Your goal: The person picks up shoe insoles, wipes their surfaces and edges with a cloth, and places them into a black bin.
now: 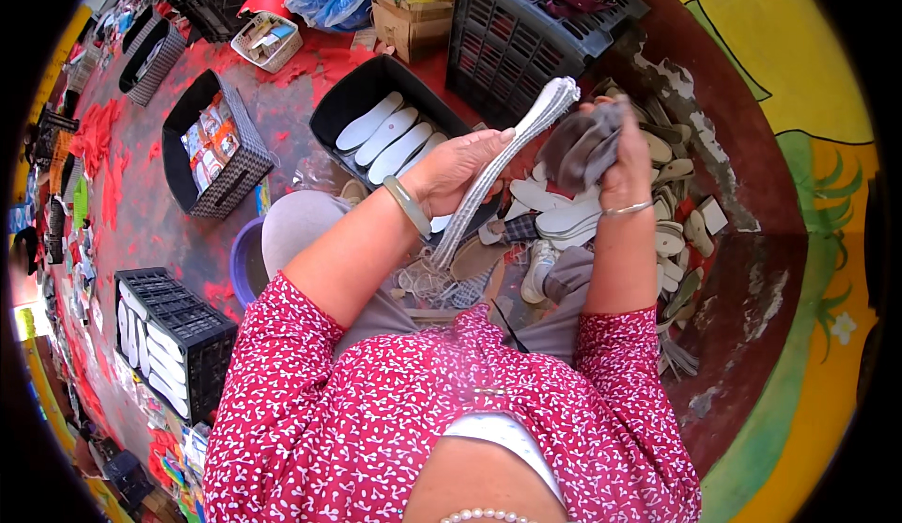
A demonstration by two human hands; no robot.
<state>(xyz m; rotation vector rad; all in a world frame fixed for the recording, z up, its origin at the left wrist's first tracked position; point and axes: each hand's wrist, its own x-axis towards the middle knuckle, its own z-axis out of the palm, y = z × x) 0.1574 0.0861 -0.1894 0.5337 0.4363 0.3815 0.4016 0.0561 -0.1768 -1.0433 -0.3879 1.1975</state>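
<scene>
My left hand [456,175] is closed around the middle of a long, narrow white-grey bundle [484,175] with lines running along its length; whether these are laces or stacked thin layers I cannot tell. The bundle slants up to the right. My right hand [628,161], slightly blurred, grips a soft, crumpled dark grey cloth [583,147] to the right of the bundle's upper end. Below the cloth lie white shoe soles [568,218] in a loose pile. Behind my left hand stands a black bin [329,91] with a row of white insoles [390,133].
A large black plastic crate [507,53] stands at the back, near a cardboard box [404,30]. A patterned basket [240,161] with packets and a black crate [202,363] of white soles sit on the left. At right, a painted wall [752,194] bounds the heap.
</scene>
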